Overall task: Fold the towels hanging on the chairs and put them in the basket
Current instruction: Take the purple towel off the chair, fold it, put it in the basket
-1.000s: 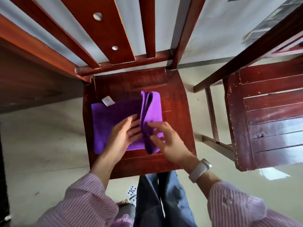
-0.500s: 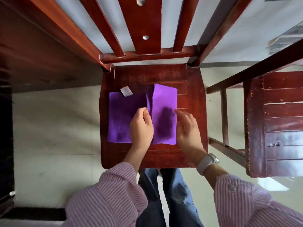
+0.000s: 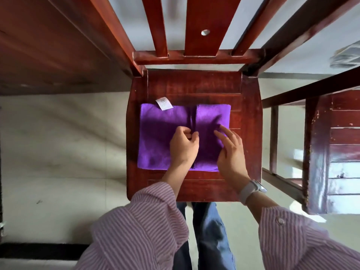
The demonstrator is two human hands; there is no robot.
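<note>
Now one purple towel (image 3: 161, 137) lay flat on seat of near chair (image 3: 251, 133), right flap folded over to centre seam; a second ago flap stood upright, half a second ago just laid down. Left hand (image 3: 184, 147) had curled, fingers pinching fold at seam; earlier it pressed flat. Right hand (image 3: 229, 151) rested on right flap, fingers straight, loose. White label (image 3: 164, 103) stuck out at far edge. Count: one towel, two chairs, second chair (image 3: 335, 149) at right, one watch (image 3: 251, 189) on right wrist.
</note>
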